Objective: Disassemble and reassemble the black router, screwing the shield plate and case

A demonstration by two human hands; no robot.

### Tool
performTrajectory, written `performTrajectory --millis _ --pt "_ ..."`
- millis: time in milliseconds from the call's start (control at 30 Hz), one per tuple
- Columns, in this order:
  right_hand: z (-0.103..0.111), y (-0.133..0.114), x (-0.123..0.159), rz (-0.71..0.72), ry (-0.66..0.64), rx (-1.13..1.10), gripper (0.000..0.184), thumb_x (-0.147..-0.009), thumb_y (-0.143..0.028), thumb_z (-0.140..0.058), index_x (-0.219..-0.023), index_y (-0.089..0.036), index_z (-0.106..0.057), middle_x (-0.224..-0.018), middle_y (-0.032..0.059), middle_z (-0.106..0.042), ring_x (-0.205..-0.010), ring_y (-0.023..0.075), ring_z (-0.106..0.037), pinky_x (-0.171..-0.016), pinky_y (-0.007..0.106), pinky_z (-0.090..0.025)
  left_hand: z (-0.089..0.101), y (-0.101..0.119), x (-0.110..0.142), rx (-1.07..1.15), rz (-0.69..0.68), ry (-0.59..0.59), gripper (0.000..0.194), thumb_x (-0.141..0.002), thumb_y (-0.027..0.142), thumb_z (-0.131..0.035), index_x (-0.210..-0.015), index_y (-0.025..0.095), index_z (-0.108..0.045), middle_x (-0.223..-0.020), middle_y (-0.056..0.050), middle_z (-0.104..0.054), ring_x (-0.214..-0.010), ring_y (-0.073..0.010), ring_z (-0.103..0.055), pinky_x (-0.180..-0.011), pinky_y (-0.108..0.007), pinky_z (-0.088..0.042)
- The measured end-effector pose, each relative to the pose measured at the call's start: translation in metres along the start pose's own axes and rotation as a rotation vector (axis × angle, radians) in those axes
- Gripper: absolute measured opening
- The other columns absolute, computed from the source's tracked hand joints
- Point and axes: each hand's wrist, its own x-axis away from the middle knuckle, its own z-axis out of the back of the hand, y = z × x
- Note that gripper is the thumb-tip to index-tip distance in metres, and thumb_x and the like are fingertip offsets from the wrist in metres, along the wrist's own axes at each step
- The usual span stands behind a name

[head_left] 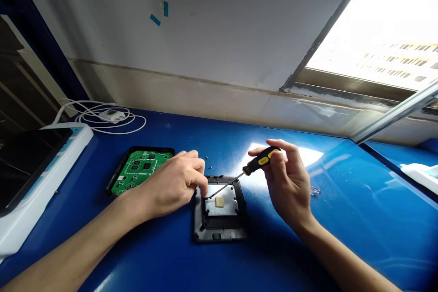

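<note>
A dark plastic housing (pixel 219 232) lies on the blue table, with a pale square pad (pixel 219 201) on the light plate inside it. My right hand (pixel 286 181) is closed round a black and yellow screwdriver (pixel 259 161), whose shaft slants down to the housing's upper left corner. My left hand (pixel 178 182) rests at that corner, fingers pinched together near the tip; what they hold is hidden. A green circuit board (pixel 138 168) in a black tray lies just left of my left hand.
Tiny dark screws (pixel 208 161) lie on the table (pixel 308 246) behind the housing. A coiled white cable with an adapter (pixel 109 116) sits at the back left. A white-framed device with a dark screen (pixel 30 169) fills the left edge. A window is at the upper right.
</note>
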Motion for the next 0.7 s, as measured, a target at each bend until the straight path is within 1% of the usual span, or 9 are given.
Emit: performTrajectory --millis 233,333,433,533,700 --pt "0.0001 0.0036 0.0005 -0.034 -0.035 0.009 0.021 -0.103 -0.043 -0.056 -0.117 -0.028 -0.059 -0.095 0.0008 -0.078 -0.074 0.0154 -0.076 -0.066 0.029 -0.062 0.0015 -0.0003 0.0002 0.027 0.006 -0.037 0.05 -0.075 -0.014 -0.049 -0.075 0.024 -0.082 -0.072 0.001 -0.063 -0.077 -0.015 -0.048 -0.073 -0.032 -0.036" --pt "-0.0016 0.0034 -0.0005 -0.025 -0.029 0.011 0.02 -0.103 -0.043 -0.056 -0.116 -0.028 -0.06 -0.094 0.0001 -0.078 -0.073 0.0145 -0.076 -0.066 0.028 -0.062 0.0011 -0.0017 0.0002 0.023 0.003 -0.052 0.051 -0.074 -0.014 -0.049 -0.077 0.024 -0.083 -0.073 0.001 -0.063 -0.078 -0.0152 -0.048 -0.073 -0.032 -0.036" --pt "-0.0023 0.0037 -0.0001 -0.018 -0.034 0.012 0.02 -0.103 -0.043 -0.057 -0.116 -0.028 -0.06 -0.094 0.0 -0.078 -0.074 0.0148 -0.076 -0.066 0.029 -0.063 0.0012 -0.002 -0.0003 0.021 0.002 -0.067 0.051 -0.074 -0.014 -0.049 -0.078 0.024 -0.083 -0.073 0.001 -0.063 -0.079 -0.0153 -0.049 -0.074 -0.032 -0.036" --pt "-0.0018 0.004 0.0011 -0.013 -0.033 0.014 0.02 -0.103 -0.043 -0.057 -0.116 -0.028 -0.06 -0.094 0.0002 -0.078 -0.075 0.0149 -0.076 -0.067 0.03 -0.064 0.0018 -0.0008 -0.0006 0.018 -0.001 -0.07 0.051 -0.074 -0.014 -0.049 -0.078 0.025 -0.083 -0.073 0.001 -0.063 -0.079 -0.0153 -0.049 -0.074 -0.032 -0.035" --pt "-0.002 0.0019 0.0011 0.0 -0.029 0.024 0.02 -0.102 -0.043 -0.057 -0.115 -0.028 -0.06 -0.094 0.0001 -0.078 -0.076 0.0141 -0.075 -0.066 0.029 -0.063 0.0024 0.0012 0.0011 0.03 -0.012 -0.07 0.05 -0.075 -0.014 -0.05 -0.077 0.024 -0.083 -0.071 0.002 -0.063 -0.078 -0.015 -0.048 -0.073 -0.032 -0.035"
